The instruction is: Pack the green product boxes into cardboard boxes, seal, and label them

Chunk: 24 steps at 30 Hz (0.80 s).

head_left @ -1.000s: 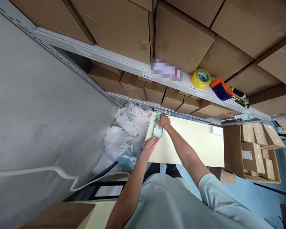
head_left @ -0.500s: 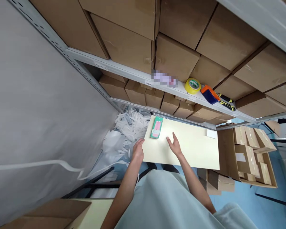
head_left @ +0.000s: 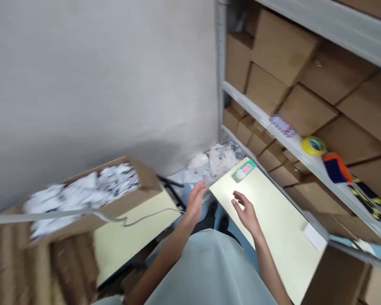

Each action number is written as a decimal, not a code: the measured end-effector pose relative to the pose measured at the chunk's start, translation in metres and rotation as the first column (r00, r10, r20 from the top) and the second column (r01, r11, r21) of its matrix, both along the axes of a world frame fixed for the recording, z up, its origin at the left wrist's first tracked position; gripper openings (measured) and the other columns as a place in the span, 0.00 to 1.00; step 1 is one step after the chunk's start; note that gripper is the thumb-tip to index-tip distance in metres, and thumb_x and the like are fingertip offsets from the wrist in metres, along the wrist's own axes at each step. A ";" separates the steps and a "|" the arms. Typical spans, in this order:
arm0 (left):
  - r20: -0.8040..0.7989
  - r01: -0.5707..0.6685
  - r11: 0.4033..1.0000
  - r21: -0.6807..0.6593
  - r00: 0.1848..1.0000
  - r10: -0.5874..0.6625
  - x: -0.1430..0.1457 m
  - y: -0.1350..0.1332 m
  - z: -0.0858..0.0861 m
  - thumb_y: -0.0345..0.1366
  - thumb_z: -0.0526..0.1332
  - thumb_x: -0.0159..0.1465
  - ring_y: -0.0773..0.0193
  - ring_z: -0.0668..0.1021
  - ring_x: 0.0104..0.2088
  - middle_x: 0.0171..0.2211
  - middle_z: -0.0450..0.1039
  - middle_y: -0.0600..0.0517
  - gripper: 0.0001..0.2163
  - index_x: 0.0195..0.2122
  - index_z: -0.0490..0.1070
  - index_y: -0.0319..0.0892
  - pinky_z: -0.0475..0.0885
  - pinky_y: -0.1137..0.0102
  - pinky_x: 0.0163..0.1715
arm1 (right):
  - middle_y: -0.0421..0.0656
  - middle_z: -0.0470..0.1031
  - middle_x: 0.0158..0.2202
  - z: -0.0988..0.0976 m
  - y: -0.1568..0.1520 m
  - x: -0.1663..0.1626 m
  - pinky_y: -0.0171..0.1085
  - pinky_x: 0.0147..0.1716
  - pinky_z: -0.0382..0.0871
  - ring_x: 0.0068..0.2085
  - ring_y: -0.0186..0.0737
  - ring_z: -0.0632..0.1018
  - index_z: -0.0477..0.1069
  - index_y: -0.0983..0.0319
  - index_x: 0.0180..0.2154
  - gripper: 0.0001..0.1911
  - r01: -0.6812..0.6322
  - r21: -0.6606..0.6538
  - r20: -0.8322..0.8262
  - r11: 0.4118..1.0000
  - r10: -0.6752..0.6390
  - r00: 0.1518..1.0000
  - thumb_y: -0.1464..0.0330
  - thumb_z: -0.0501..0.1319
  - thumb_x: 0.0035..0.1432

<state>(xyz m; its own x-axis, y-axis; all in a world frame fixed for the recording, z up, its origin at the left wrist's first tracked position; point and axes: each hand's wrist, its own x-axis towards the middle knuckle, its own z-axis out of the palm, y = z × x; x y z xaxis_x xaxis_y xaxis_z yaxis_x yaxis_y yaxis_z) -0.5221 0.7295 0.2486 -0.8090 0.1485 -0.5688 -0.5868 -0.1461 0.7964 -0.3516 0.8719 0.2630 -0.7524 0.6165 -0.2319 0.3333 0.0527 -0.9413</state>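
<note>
The green and pink pack (head_left: 244, 170) lies at one end of the pale table (head_left: 269, 224), near the shelf (head_left: 253, 106). The left hand (head_left: 196, 200) and right hand (head_left: 247, 212) are empty, fingers apart. A white cord (head_left: 82, 212) crosses the big box (head_left: 147, 181) of paper bits (head_left: 82, 191) (yellow tape (head_left: 308, 148) sits on the shelf).

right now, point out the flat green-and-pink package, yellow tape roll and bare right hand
Flat green-and-pink package (head_left: 244, 170), head view: upper face
Yellow tape roll (head_left: 308, 147), head view: yellow side
Bare right hand (head_left: 248, 214), head view: middle of hand
</note>
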 end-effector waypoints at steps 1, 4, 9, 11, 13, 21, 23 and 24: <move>-0.017 -0.045 0.999 -0.007 0.999 0.044 0.007 -0.017 0.005 0.24 0.71 0.63 0.52 0.75 0.69 0.57 0.84 0.48 0.13 0.46 0.85 0.48 0.67 0.63 0.71 | 0.52 0.82 0.62 0.013 -0.005 -0.003 0.59 0.66 0.75 0.62 0.57 0.83 0.80 0.53 0.60 0.26 -0.089 -0.004 -0.022 0.996 0.089 0.996 0.47 0.65 0.68; -0.057 -0.193 0.981 -0.026 0.980 0.192 0.026 -0.068 0.021 0.26 0.72 0.64 0.51 0.73 0.72 0.61 0.82 0.48 0.14 0.48 0.85 0.48 0.65 0.62 0.73 | 0.49 0.83 0.61 0.050 -0.022 -0.010 0.58 0.66 0.76 0.61 0.56 0.83 0.81 0.50 0.60 0.22 -0.340 0.008 -0.068 0.940 0.340 0.938 0.50 0.66 0.70; -0.134 -0.448 0.892 0.063 0.881 0.453 0.049 -0.150 0.054 0.22 0.71 0.64 0.53 0.71 0.73 0.62 0.81 0.46 0.14 0.48 0.85 0.45 0.61 0.67 0.74 | 0.48 0.84 0.60 0.082 -0.061 -0.015 0.58 0.64 0.79 0.60 0.57 0.84 0.82 0.47 0.58 0.20 -0.540 0.034 -0.088 0.841 0.541 0.837 0.51 0.67 0.69; -0.150 -0.530 0.840 0.115 0.827 0.542 0.055 -0.181 0.066 0.21 0.70 0.65 0.53 0.70 0.74 0.63 0.80 0.45 0.14 0.48 0.85 0.44 0.60 0.68 0.75 | 0.48 0.84 0.59 0.085 -0.085 -0.018 0.58 0.63 0.80 0.58 0.57 0.85 0.82 0.47 0.58 0.20 -0.583 0.036 -0.077 0.812 0.584 0.808 0.51 0.67 0.69; -0.169 -0.608 0.779 0.153 0.761 0.627 0.060 -0.214 0.072 0.21 0.69 0.66 0.54 0.69 0.75 0.64 0.79 0.45 0.14 0.49 0.84 0.43 0.59 0.68 0.75 | 0.49 0.84 0.58 0.085 -0.115 -0.024 0.58 0.62 0.80 0.58 0.57 0.86 0.82 0.49 0.58 0.21 -0.632 0.043 -0.077 0.774 0.633 0.770 0.50 0.67 0.69; -0.182 -0.816 0.554 0.164 0.527 0.830 0.085 -0.402 0.029 0.24 0.70 0.66 0.55 0.71 0.73 0.63 0.79 0.49 0.16 0.52 0.81 0.47 0.62 0.65 0.75 | 0.48 0.86 0.55 0.081 -0.306 -0.071 0.53 0.63 0.79 0.56 0.52 0.86 0.83 0.52 0.57 0.21 -0.861 0.065 -0.117 0.505 0.860 0.496 0.50 0.66 0.70; -0.186 -0.859 0.499 0.112 0.476 0.860 0.093 -0.467 0.010 0.26 0.69 0.67 0.56 0.71 0.73 0.64 0.77 0.51 0.15 0.53 0.78 0.48 0.62 0.64 0.75 | 0.48 0.87 0.54 0.069 -0.366 -0.086 0.51 0.62 0.79 0.55 0.51 0.87 0.83 0.54 0.56 0.22 -0.895 0.018 -0.133 0.445 0.889 0.439 0.49 0.67 0.69; -0.180 -0.883 0.463 0.079 0.444 0.878 0.098 -0.501 0.001 0.27 0.69 0.67 0.56 0.71 0.73 0.65 0.76 0.51 0.15 0.54 0.76 0.47 0.61 0.63 0.76 | 0.49 0.87 0.53 0.061 -0.397 -0.094 0.51 0.61 0.79 0.55 0.51 0.87 0.82 0.55 0.55 0.24 -0.910 -0.013 -0.140 0.415 0.900 0.413 0.48 0.67 0.68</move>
